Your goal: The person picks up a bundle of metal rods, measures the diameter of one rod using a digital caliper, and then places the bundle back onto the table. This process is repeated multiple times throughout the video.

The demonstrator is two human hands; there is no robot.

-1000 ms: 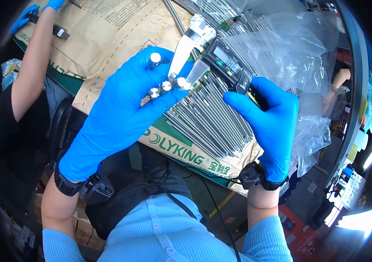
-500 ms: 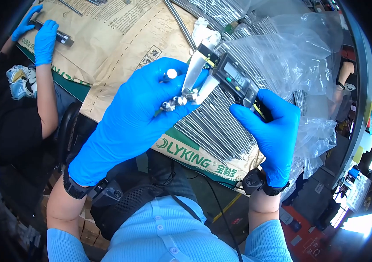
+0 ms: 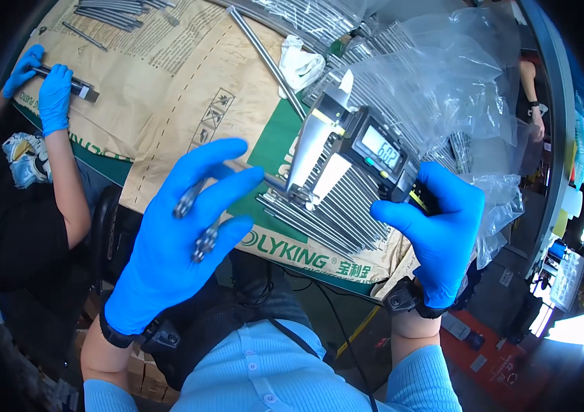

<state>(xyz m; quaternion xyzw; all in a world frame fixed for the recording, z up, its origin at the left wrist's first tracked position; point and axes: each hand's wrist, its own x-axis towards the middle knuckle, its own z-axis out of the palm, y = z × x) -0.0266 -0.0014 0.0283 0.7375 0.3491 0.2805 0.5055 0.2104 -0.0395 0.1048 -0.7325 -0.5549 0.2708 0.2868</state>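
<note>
My left hand (image 3: 179,244), in a blue glove, has loosely curled fingers with thin metal rods (image 3: 204,246) between them. One rod (image 3: 273,182) reaches from its fingertips to the jaws of a digital caliper, its end lying at the jaw tips. My right hand (image 3: 446,230), also gloved in blue, grips the caliper (image 3: 378,150) by its lower end, thumb near the slide. The caliper's lit display faces up. Below the tool, many slim metal rods (image 3: 336,223) lie side by side on the table.
Brown printed paper (image 3: 179,82) covers the table. A white cloth (image 3: 300,65) lies beside a long metal tube (image 3: 258,49). Clear plastic bags (image 3: 460,75) cover rods on the right. At far left, a co-worker's gloved hands (image 3: 55,99) hold a dark bar (image 3: 86,90).
My left hand has moved left and down, away from the caliper, its fingers spreading. One rod now stretches between it and the jaws. The caliper has shifted slightly right and down.
</note>
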